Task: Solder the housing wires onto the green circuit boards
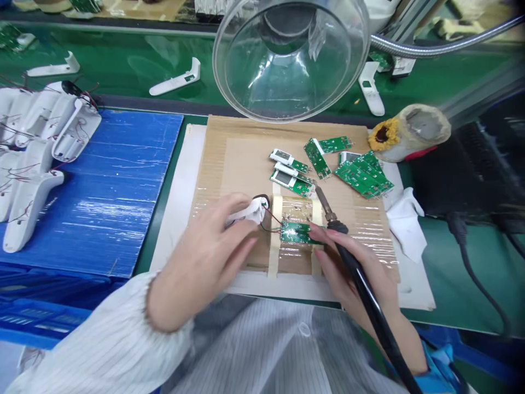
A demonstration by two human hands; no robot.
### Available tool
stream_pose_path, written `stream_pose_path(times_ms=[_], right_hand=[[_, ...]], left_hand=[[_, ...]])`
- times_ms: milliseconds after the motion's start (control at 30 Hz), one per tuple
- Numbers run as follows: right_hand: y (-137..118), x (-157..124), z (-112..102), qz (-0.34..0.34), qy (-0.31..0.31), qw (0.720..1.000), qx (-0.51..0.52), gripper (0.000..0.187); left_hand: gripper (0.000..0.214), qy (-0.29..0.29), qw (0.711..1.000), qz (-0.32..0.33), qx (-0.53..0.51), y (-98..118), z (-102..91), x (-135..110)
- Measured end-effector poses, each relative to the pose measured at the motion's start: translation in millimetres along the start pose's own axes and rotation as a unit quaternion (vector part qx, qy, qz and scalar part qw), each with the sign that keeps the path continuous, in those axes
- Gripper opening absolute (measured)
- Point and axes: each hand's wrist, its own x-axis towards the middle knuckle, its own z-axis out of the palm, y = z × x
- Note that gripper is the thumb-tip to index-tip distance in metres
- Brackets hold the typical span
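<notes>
My left hand is closed round a white plastic housing with a black tip. Thin red and dark wires run from the housing to a green circuit board lying on the taped cardboard. In my right hand is a soldering iron with a black handle, its metal tip pointing up and left, away from this board. Fingertips of the same hand touch the board's right end. Just beyond the iron's tip lie several boards with small grey screens.
A clear fume hood hangs over the back of the cardboard mat. Stacked green boards and a jar with yellow sponge stand right. Several wired white housings lie on a blue board at left.
</notes>
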Motion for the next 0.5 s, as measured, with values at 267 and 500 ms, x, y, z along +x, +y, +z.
stream_pose_path(times_ms=[267, 500], right_hand=[[2, -15, -5, -0.033, -0.123, 0.992, -0.012, 0.092], [7, -22, 10, -0.081, -0.110, 0.989, -0.058, 0.096]], left_hand=[[0.057, -0.153, 0.986, 0.021, -0.054, 26, -7.6, -32], [0.008, -0.123, 0.973, 0.152, 0.123, 50, 7.9, 9]])
